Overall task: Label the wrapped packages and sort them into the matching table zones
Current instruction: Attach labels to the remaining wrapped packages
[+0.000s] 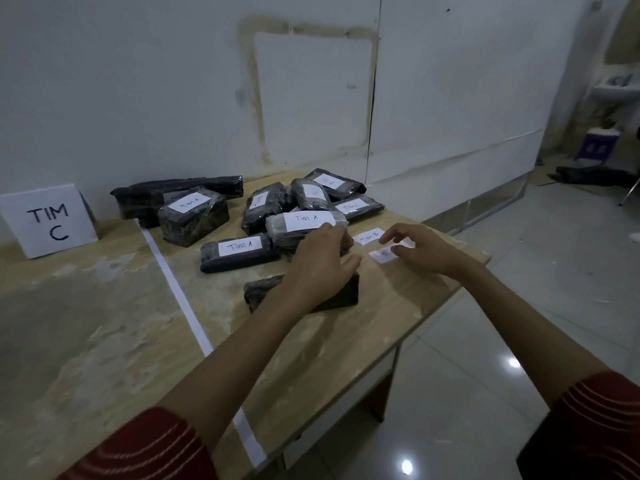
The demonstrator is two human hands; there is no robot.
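The table (86, 323) bears a tape line (180, 299), a sign (48, 220), wrapped packages (239, 251) and seemingly two labels (369, 236).

I see everything dim and grainy, lights glaring in spots off the floor tiles (513, 362), straight lines bowing toward the corners.
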